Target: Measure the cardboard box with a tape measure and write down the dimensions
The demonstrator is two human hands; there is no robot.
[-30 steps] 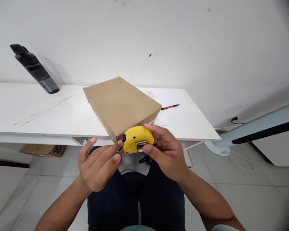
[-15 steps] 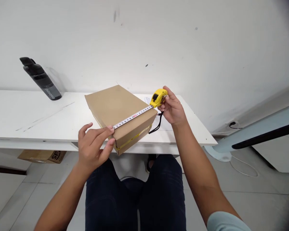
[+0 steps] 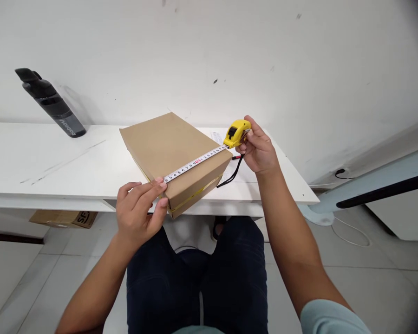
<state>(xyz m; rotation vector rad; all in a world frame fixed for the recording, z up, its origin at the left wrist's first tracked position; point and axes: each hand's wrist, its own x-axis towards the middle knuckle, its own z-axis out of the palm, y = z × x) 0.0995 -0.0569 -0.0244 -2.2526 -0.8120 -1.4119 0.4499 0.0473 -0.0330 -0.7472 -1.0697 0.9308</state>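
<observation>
The right hand [image 3: 259, 148] is closed around a yellow tape measure [image 3: 238, 132], thumb and fingers gripping the case, which is raised just beyond the right edge of a brown cardboard box [image 3: 170, 144]. From the case, the white steel blade [image 3: 195, 163] (black numerals, with one marking in red) runs slantwise across the top of the box, near the end facing the person. The left hand [image 3: 137, 211] is half open, its fingers loosely bent and the thumb apart near the box's front corner; its fingertips meet the far end of the blade at the left edge, covering the tip. A black wrist strap [image 3: 233, 176] dangles from the case beside the box.

The box sits at an angle on a white desk [image 3: 90, 171], one corner jutting past the front edge, and yellow tape [image 3: 195, 191] runs along its near side. Behind the strap shows part of a red pen [image 3: 236, 157]. A dark water bottle [image 3: 55, 106] stands well apart on the left, near the wall [image 3: 142, 55].
</observation>
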